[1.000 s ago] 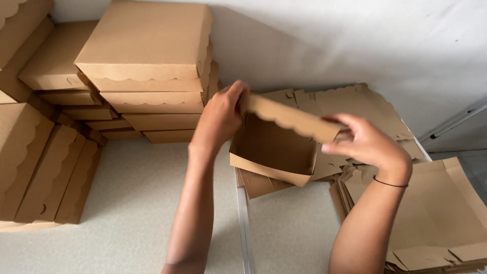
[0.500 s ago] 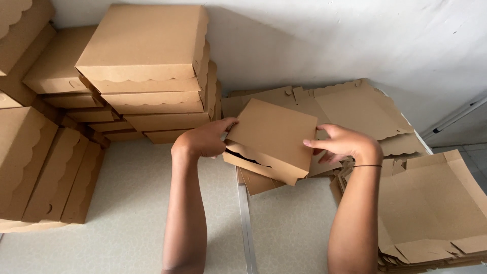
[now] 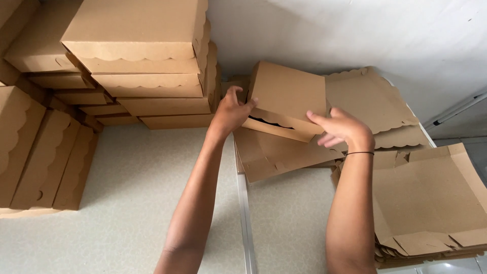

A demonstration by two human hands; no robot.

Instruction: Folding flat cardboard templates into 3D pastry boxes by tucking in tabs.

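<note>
I hold a brown cardboard box with a scalloped lid between both hands, above the counter. Its lid is down, with a thin dark gap along the front edge. My left hand grips the box's left side. On the right front corner, my right hand presses with fingers spread along the lid's edge. Under the box lie flat unfolded box blanks.
A tall stack of finished brown boxes stands at the back left, and more boxes lean on edge at the far left. A pile of flat blanks lies at the right. A white wall runs behind the speckled counter.
The box was open with its lid raised; the lid has come down and closed. Both hands have shifted to the box's sides, and the box has moved slightly toward the back.
</note>
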